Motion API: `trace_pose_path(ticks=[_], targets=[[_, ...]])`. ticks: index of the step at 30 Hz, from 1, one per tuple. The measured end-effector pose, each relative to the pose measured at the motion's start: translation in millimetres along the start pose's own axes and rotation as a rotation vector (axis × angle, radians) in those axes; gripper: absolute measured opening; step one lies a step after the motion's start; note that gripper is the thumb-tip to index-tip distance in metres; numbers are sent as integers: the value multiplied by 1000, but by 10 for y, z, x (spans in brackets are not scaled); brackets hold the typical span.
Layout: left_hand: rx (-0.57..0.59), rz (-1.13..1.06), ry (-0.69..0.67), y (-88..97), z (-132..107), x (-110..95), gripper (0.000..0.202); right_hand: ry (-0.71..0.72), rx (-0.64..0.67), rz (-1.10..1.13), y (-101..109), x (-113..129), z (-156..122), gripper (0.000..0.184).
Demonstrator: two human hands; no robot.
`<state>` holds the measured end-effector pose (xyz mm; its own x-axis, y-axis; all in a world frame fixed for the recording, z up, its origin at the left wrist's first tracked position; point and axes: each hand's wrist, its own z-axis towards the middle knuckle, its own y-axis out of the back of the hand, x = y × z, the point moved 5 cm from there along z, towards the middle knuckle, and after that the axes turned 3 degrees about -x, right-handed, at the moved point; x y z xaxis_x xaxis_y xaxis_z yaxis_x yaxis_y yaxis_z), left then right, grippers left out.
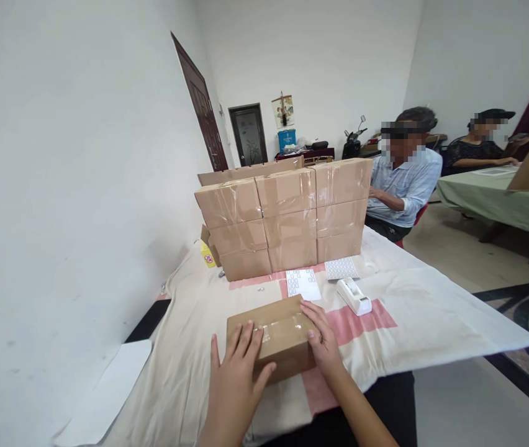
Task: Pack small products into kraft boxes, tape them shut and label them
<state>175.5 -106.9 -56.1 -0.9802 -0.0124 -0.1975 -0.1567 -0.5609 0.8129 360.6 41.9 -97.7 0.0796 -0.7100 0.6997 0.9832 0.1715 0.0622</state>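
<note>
A small brown cardboard box [278, 332] with clear tape across its top lies on the cloth-covered table [432, 310] right in front of me. My left hand [236, 379] rests flat on the box's near left part, fingers spread. Over the box's right end lies my right hand [321, 338], fingers stretched along the top and thumb at the side. Neither hand grips anything.
A stack of taped brown boxes [287, 214] stands further back. Before it lie a label sheet [302, 283], a second sheet [341, 268] and a white tape dispenser [354, 295]. A seated person [404, 180] is behind the stack; another person [479, 149] sits at a green table [492, 195].
</note>
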Motion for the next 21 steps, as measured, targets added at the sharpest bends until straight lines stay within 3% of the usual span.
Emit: trace_pose_path(ticks=[3, 11, 21], targets=[[-64, 3, 90, -53, -4, -82, 61, -35, -3, 10, -24, 11, 17, 35], [-7, -11, 113, -161, 98, 33, 57, -44, -16, 29, -51, 38, 49, 30], [65, 178, 62, -41, 172, -87, 54, -34, -29, 19, -102, -46, 42, 28]])
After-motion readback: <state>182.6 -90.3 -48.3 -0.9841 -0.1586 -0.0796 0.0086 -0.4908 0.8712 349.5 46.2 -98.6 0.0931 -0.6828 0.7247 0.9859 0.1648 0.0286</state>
